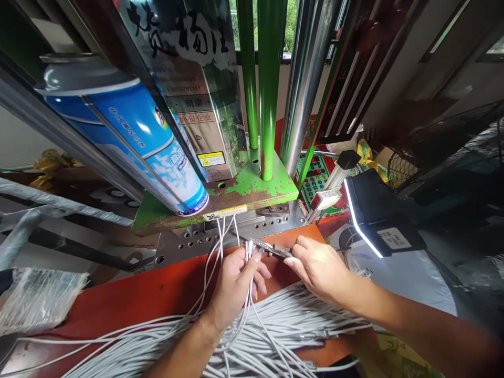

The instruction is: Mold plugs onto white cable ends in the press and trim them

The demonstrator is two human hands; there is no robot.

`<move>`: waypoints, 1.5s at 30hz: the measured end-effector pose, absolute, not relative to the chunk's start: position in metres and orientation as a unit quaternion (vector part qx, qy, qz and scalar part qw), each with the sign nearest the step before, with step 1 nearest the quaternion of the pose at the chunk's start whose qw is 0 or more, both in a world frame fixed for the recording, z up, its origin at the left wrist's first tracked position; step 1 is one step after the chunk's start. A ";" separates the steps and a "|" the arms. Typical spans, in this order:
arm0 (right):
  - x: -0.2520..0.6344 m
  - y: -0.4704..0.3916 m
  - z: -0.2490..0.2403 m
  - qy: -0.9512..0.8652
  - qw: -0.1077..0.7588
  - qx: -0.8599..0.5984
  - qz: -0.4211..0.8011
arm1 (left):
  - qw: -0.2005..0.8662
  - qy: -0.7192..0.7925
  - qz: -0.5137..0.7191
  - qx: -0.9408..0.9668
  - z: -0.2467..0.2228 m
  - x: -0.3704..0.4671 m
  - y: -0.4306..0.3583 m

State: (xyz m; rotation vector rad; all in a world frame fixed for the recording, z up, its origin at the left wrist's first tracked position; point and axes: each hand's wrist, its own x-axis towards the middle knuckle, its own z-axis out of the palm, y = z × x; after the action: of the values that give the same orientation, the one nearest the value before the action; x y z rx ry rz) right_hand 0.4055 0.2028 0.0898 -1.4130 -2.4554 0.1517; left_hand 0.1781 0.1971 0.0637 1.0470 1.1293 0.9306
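Observation:
My left hand (239, 278) is closed round a small bunch of white cables (249, 299), pinching them just below their white connector ends (249, 248). Thumb and fingers meet near those ends. My right hand (317, 262) grips a slim metal pliers-like tool (277, 250); its exact kind is hard to make out. The tool's tip points left and lies at the connector ends, though contact is unclear. Below both hands a large heap of white cables (283, 315) spreads over the orange-red work surface (129, 289).
A green machine plate (271, 189) with upright bars overhangs a drilled metal bed (189, 241). A blue spray can (129, 142) leans at left. A keypad panel (315, 176) and a lit lamp (364, 223) stand at right. Plastic-wrapped material (43, 299) lies far left.

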 end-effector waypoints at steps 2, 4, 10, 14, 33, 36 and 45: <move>0.399 0.205 0.084 -0.861 0.156 -0.483 -0.019 | 0.621 0.491 0.405 0.458 0.064 0.178 0.197; 0.395 0.207 0.081 -0.861 0.157 -0.480 -0.066 | 0.618 0.491 0.408 0.458 0.064 0.179 0.197; 0.389 0.210 0.080 -0.859 0.147 -0.477 -0.114 | 0.615 0.502 0.412 0.447 0.067 0.181 0.197; 0.388 0.210 0.079 -0.866 0.151 -0.462 -0.116 | 0.615 0.500 0.411 0.451 0.068 0.181 0.197; 0.414 0.242 0.056 -0.833 0.117 -0.534 -0.081 | 0.641 0.512 0.384 0.423 0.062 0.181 0.199; 0.415 0.235 0.056 -0.826 0.148 -0.538 -0.078 | 0.673 0.500 0.370 0.400 0.061 0.181 0.198; 0.389 0.201 0.055 -0.830 0.198 -0.517 0.069 | 0.696 0.489 0.357 0.385 0.058 0.181 0.198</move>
State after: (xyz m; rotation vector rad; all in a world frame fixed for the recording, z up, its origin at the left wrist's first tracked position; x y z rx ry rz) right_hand 0.3886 0.2007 0.0551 -1.4478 -2.3221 0.1937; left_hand 0.1808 0.1984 0.0575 0.8599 1.0915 0.7963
